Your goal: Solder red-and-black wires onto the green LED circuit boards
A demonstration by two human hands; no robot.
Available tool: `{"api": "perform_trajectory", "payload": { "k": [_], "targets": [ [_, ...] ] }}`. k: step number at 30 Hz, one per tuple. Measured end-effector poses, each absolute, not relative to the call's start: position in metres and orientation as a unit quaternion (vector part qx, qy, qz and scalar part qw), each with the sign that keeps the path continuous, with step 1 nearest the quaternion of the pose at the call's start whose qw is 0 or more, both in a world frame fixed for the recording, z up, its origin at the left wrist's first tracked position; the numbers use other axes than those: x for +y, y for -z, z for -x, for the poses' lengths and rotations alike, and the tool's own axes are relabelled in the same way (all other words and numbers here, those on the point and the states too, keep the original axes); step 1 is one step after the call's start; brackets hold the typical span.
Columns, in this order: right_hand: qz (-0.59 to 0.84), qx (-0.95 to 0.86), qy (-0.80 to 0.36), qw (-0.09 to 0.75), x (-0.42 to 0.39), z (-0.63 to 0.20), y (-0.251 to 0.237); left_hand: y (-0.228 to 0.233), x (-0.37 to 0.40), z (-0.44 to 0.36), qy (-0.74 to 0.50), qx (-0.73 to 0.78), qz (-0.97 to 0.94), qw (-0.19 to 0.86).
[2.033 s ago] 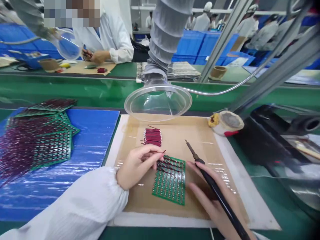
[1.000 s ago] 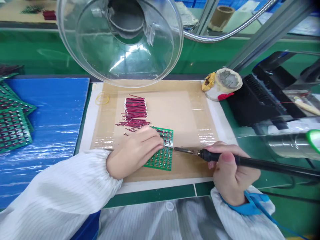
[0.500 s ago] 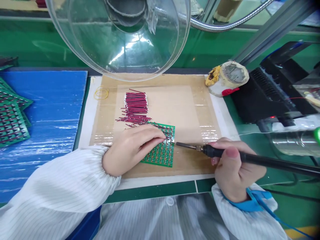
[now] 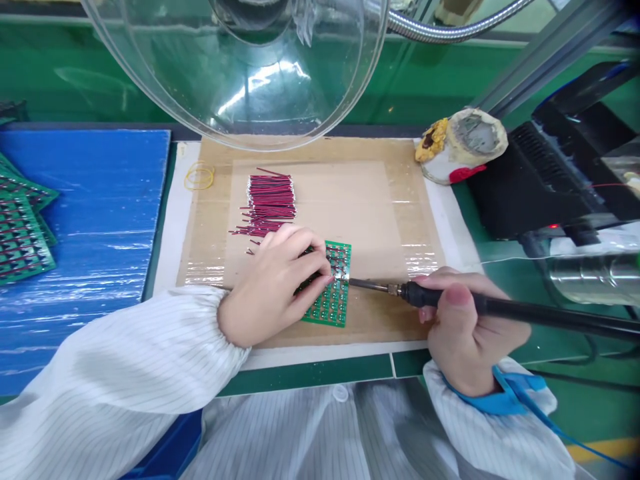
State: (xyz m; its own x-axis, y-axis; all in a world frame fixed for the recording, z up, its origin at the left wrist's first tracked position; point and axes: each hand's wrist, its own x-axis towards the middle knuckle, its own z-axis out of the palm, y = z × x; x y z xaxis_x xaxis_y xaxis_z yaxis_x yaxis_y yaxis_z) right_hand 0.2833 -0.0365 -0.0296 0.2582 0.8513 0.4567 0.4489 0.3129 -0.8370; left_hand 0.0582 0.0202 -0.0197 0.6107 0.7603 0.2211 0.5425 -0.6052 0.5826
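A green circuit board with rows of small soldered parts lies on the brown work sheet. My left hand rests over the board's left part, thumb and fingertips pinched on a short dark red wire, mostly hidden by the fingers. My right hand is closed round the black handle of a soldering iron, which points left. Its tip is at the board's right edge, close to my left fingertips; whether it touches a pad I cannot tell. Behind my left hand lies a pile of short dark red wires with bare ends.
Finished-looking boards with wires lie on a blue sheet at left. A clear round hood hangs above the back. A yellow rubber band, a whitish pot and a black soldering stand surround the sheet.
My left hand has shifted right and its fingers have arched up over the board. The iron's tip has drawn slightly back to the right. The whole view has shifted a little.
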Motion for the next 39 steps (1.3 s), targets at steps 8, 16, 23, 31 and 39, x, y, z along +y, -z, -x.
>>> {"api": "perform_trajectory", "payload": {
  "k": [8,16,23,31,39],
  "targets": [
    [0.559,-0.6,-0.199,0.536,-0.036,-0.285,0.031,0.019,0.019,-0.061,-0.221,0.394,-0.864,0.221],
    [0.543,-0.58,-0.167,0.583,-0.034,-0.282,0.031,0.019,0.017,-0.062,-0.204,0.399,-0.868,0.215],
    [0.57,-0.595,-0.18,0.537,-0.033,-0.284,0.031,0.017,0.019,-0.062,-0.199,0.403,-0.866,0.221],
    [0.55,-0.606,-0.199,0.539,-0.036,-0.285,0.03,0.012,0.019,-0.065,-0.17,0.423,-0.862,0.221],
    [0.532,-0.554,-0.154,0.622,-0.032,-0.286,0.03,0.011,0.01,-0.071,-0.145,0.428,-0.878,0.16]
  ]
}}
